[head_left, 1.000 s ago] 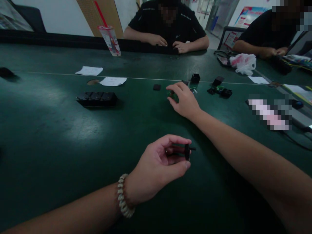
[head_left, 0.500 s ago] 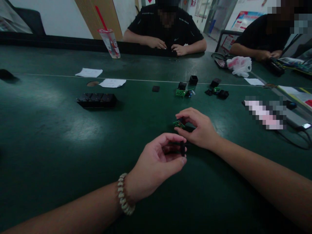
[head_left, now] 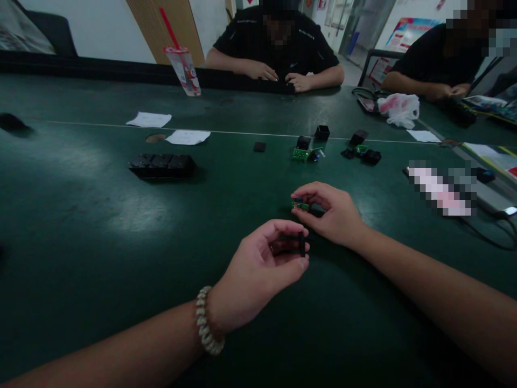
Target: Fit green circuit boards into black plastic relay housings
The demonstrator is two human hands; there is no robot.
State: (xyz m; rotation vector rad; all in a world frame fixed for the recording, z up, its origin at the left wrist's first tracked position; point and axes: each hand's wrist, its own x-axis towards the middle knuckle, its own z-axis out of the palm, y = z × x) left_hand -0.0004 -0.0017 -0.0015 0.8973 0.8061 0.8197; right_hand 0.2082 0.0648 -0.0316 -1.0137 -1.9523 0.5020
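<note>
Between the thumb and fingers of my left hand [head_left: 262,275] stands a thin black plate [head_left: 301,245], seen nearly edge-on. Just beyond it, my right hand [head_left: 329,215] pinches a small green circuit board [head_left: 300,206] with dark parts on its upper side; the fingers hide some of it. The two hands are close together but apart, over the green table. Farther off lie another green circuit board [head_left: 300,155] with loose parts, an open black box [head_left: 322,132] and a flat black square piece [head_left: 259,146].
A row of joined black boxes [head_left: 162,167] lies on the left. Two papers [head_left: 188,137] and a cup with a red straw [head_left: 184,73] stand beyond. More black parts [head_left: 370,157], a plastic bag [head_left: 399,109] and a phone [head_left: 440,188] are on the right. Two people sit across the table.
My right hand has turned the circuit board from a tilted to a more level position. My left hand keeps the black plate in nearly the same place.
</note>
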